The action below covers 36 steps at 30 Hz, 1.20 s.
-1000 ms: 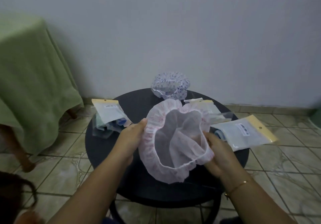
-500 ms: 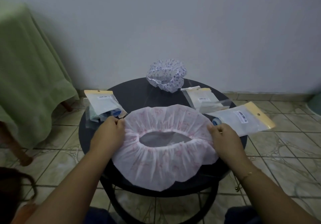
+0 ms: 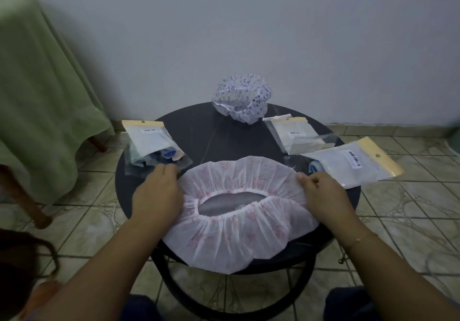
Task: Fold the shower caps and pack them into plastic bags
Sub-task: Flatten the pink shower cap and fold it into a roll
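The round black desk (image 3: 199,131) is carrying everything. The pink shower cap (image 3: 239,236) is lying flat in the lower centre, its long axis running left to right, opening up. The left hand (image 3: 157,191) and right hand (image 3: 323,193) are pinching its opposite ends, equally near. The plastic bag at left (image 3: 149,144) and the one at right (image 3: 348,166) are each holding something blue; a third bag (image 3: 297,135) is looking empty.

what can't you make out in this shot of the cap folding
Head view only:
- Left hand fingertips: curled under the pink cap edge, so the grip is hidden.
- Barcode labels on the right bag: too small to read.
- Left bag contents: blue and green shapes, blurred by plastic.
- Table legs: mostly hidden by the top and arms.
- Green cloth: cut off at the left edge.
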{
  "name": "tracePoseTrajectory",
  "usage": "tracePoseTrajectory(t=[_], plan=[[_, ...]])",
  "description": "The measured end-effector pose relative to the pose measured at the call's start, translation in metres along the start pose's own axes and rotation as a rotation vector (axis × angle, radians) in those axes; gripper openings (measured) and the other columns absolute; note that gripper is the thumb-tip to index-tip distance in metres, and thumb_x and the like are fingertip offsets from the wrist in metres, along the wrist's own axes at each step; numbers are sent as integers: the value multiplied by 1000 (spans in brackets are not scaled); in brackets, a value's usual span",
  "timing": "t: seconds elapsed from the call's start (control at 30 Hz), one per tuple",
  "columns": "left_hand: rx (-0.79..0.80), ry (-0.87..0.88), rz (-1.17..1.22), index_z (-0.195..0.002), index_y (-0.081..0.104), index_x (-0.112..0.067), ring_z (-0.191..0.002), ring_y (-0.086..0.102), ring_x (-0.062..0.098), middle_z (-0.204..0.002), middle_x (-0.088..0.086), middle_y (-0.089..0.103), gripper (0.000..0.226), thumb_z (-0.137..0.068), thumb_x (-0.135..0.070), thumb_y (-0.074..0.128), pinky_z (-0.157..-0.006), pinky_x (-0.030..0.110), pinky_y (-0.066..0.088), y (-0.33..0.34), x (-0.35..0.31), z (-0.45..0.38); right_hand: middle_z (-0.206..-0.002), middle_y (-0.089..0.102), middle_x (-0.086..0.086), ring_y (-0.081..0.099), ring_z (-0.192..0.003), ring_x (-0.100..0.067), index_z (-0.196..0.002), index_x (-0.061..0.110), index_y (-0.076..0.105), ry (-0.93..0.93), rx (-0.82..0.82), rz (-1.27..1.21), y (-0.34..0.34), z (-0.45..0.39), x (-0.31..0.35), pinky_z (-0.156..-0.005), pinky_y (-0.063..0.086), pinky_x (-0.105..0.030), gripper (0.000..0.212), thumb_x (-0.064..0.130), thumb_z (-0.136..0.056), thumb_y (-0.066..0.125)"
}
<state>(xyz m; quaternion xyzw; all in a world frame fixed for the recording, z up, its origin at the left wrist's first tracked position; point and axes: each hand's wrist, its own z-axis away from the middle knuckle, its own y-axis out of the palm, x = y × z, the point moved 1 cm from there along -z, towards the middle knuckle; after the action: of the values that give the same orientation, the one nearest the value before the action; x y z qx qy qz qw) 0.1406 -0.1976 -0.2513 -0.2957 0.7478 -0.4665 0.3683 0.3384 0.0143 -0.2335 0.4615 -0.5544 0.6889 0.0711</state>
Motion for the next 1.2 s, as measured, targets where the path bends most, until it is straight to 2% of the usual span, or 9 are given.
tracePoseTrajectory(t=[0.17, 0.27, 0.37, 0.53, 0.67, 0.77, 0.93, 1.1, 1.2], plan=[[9, 316, 276, -119, 54, -19, -123, 47, 19, -137, -3, 50, 49, -75, 2, 58, -101, 36, 35, -11, -16, 6, -95, 65, -10, 61, -89, -24, -100, 7, 60, 260, 136, -594, -8, 2, 13, -79, 50, -38, 48, 49, -97, 36], [122, 284, 171, -136, 42, -33, -132, 39, 15, -149, -8, 34, 50, -86, -39, 42, -105, 38, 30, -15, -23, 6, -104, 68, -19, 69, -91, -30, -116, 3, 52, 370, 243, -1149, -5, 4, 14, -69, 57, -39, 49, 46, -93, 47], [301, 207, -80, -142, 32, -40, -138, 28, 20, -155, -7, 21, 64, -85, -70, 30, -108, 40, 29, -10, -21, 3, -119, 59, -24, 65, -101, -31, -138, 8, 34, 387, 291, -1384, -5, 3, 12, -80, 55, -41, 62, 43, -91, 52], [411, 62, -43, -134, 45, -39, -127, 44, 20, -147, -3, 31, 58, -87, -69, 29, -97, 37, 39, -14, -31, 3, -110, 62, -17, 62, -100, -29, -107, 10, 57, 410, 428, -1132, -3, 9, 17, -81, 52, -39, 35, 40, -92, 51], [330, -4, 2, -72, 57, -25, -80, 60, 17, -90, -1, 61, 52, -91, -63, 26, -71, 32, 46, -25, -37, -1, -109, 68, -19, 66, -101, -31, -112, -1, 63, 420, 468, -1067, 2, 7, 13, -88, 52, -44, 37, 27, -89, 58], [231, -69, -17, -76, 54, -24, -70, 56, 14, -73, -5, 58, 48, -91, -62, 29, -64, 30, 44, -24, -38, -6, -107, 68, -23, 67, -91, -30, -109, -7, 63, 426, 472, -1023, 2, 8, 13, -80, 55, -40, 29, 15, -89, 59], [230, -190, 316, -120, 53, -18, -105, 58, 21, -118, 0, 60, 65, -85, -70, 37, -82, 36, 43, -9, -34, -20, -109, 66, -23, 65, -89, -28, -113, -6, 60, 388, 507, -1027, 1, 6, 15, -75, 56, -35, 29, 5, -86, 59], [280, -219, 503, -64, 46, -11, -64, 49, 18, -69, 4, 53, 59, -89, -64, 37, -62, 32, 37, -6, -42, -28, -103, 69, -20, 68, -88, -28, -106, -2, 65, 425, 547, -1113, 2, 6, 15, -76, 58, -38, 36, 18, -77, 67], [241, -184, 511, -54, 34, -15, -53, 39, 16, -56, 0, 41, 55, -90, -55, 47, -53, 31, 29, -5, -41, -29, -101, 70, -20, 70, -87, -29, -101, -2, 67, 478, 508, -1190, 3, 3, 12, -74, 58, -39, 36, 27, -80, 66]])
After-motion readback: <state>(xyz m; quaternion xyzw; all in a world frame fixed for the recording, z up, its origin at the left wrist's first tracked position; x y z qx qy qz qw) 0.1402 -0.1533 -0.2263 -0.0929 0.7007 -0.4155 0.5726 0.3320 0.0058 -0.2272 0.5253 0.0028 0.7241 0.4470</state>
